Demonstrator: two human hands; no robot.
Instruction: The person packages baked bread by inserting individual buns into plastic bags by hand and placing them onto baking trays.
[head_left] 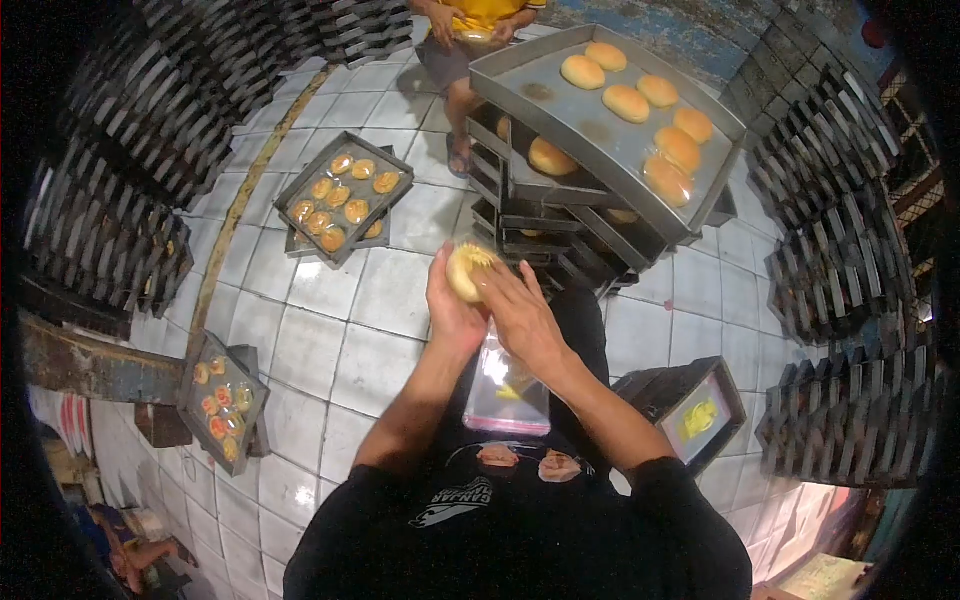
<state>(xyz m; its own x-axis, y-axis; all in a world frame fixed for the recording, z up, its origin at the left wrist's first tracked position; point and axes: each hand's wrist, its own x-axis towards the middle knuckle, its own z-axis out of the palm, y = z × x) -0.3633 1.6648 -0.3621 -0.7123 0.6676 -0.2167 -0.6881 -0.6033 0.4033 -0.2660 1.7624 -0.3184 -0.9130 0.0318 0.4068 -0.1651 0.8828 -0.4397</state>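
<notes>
A round bun point(466, 272) with pale yellow shreds on top is held between both hands in front of me. My left hand point(452, 308) cups it from the left, fingers wrapped round its side. My right hand point(518, 312) lies against its right side, fingers stretched along it and partly over it. Whether the bun is inside a wrapper is hard to tell. Below the hands, a stack of clear plastic bags point(508, 390) with a pink edge rests on my lap.
Stacked trays point(600, 130) with plain buns stand at front right. Trays of topped buns sit on the floor point(380, 300) at front left point(290, 232) and left point(262, 400). A box point(740, 400) with yellow pieces is right. Another person point(470, 60) sits ahead; one is lower left.
</notes>
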